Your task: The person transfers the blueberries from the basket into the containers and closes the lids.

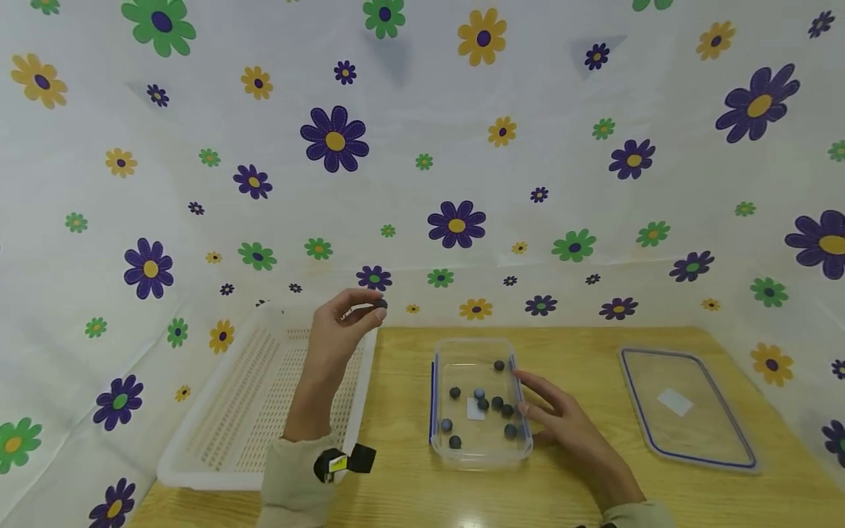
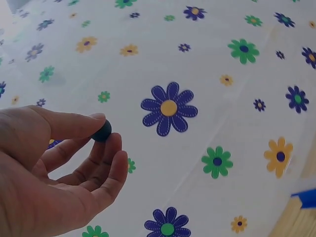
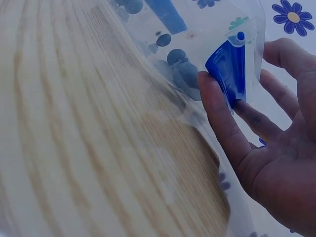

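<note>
Between thumb and fingertips, my left hand (image 1: 338,330) pinches a blueberry (image 2: 102,131), raised above the inner side of the white basket (image 1: 361,400). The berry is dark and round, partly covered by the fingers. My right hand (image 1: 561,414) rests against the right side of a clear plastic container (image 1: 472,460), its fingers spread at the blue side latch (image 3: 231,71). Several loose blueberries (image 1: 455,442) lie on the container's floor, around a white label (image 1: 475,409).
The container's lid (image 1: 686,403), clear with a blue seal, lies flat at the right of the wooden table (image 1: 568,499). A white cloth with printed flowers (image 1: 422,198) hangs behind and at both sides. The perforated basket stands on the left.
</note>
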Available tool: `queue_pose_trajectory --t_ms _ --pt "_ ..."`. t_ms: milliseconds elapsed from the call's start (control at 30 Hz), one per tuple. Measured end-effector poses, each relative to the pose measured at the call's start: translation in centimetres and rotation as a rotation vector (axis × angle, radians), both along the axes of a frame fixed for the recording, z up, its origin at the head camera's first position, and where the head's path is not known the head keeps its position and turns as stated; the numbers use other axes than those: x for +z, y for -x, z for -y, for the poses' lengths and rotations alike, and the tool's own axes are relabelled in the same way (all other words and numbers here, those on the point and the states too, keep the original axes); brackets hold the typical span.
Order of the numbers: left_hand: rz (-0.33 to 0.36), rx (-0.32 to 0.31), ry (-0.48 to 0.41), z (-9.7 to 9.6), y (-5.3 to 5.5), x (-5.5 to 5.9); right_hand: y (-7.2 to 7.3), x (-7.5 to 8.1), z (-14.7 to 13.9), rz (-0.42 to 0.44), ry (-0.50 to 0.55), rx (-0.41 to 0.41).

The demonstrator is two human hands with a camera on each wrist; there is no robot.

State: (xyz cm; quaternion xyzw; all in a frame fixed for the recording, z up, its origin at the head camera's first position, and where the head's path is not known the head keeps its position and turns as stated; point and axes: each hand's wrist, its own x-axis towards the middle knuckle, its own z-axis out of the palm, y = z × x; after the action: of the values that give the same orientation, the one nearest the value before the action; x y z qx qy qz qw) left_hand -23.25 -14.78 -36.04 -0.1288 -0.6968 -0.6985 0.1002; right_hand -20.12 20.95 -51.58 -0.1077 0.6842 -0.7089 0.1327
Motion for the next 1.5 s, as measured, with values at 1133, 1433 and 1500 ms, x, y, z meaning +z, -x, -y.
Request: queue_pose_trajectory --t_ms 1133,1433,1500 --pt "0.095 -0.355 0.118 -8.8 -1.0 -11.2 0.1 -0.1 -0.1 0.006 0.015 0.004" --pt "0.071 -0.417 0.202 -9.0 -1.0 -11.2 0.1 0.1 -0.1 0.0 -0.016 0.01" --pt "0.073 -0.424 0.21 -9.0 -1.1 -11.3 0.1 -0.1 -0.1 -0.005 -0.032 0.011"
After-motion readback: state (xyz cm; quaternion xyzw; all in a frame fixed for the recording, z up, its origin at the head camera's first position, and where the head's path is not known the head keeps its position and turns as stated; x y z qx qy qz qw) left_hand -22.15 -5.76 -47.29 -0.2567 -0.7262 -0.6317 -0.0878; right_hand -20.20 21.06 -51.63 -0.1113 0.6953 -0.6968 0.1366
